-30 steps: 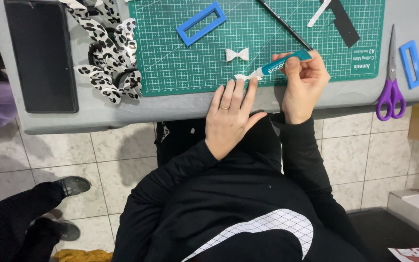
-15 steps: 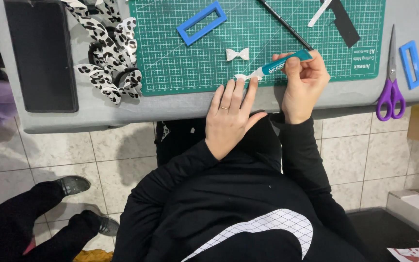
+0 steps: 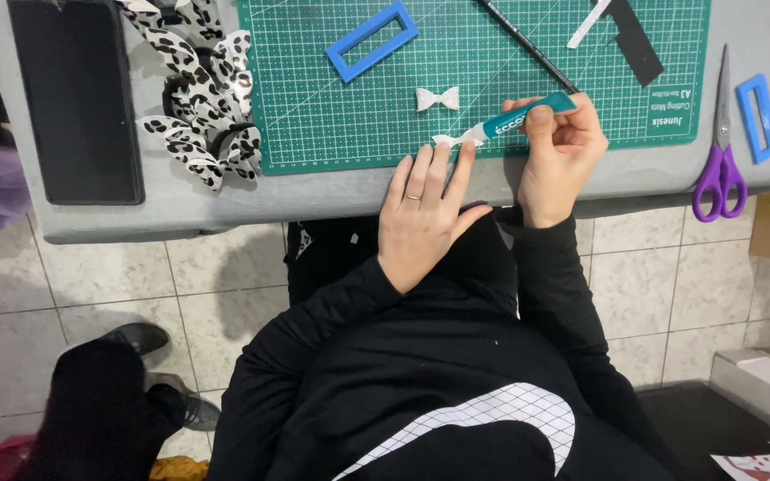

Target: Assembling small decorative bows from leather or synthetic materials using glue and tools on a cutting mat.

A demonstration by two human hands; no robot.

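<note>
- The right hand (image 3: 561, 156), just right of centre frame, was wrapped tight around a teal glue tube (image 3: 528, 114), its white nozzle pointed left.
- The left hand (image 3: 425, 209) lay flat with fingers spread, fingertips pinning a small white paper piece (image 3: 449, 140) at the green cutting mat's (image 3: 331, 134) lower edge.
- The nozzle touched that piece.
- A white paper bow (image 3: 438, 98) sat just above it.
- Purple scissors (image 3: 717, 151) lay at the far right.
</note>
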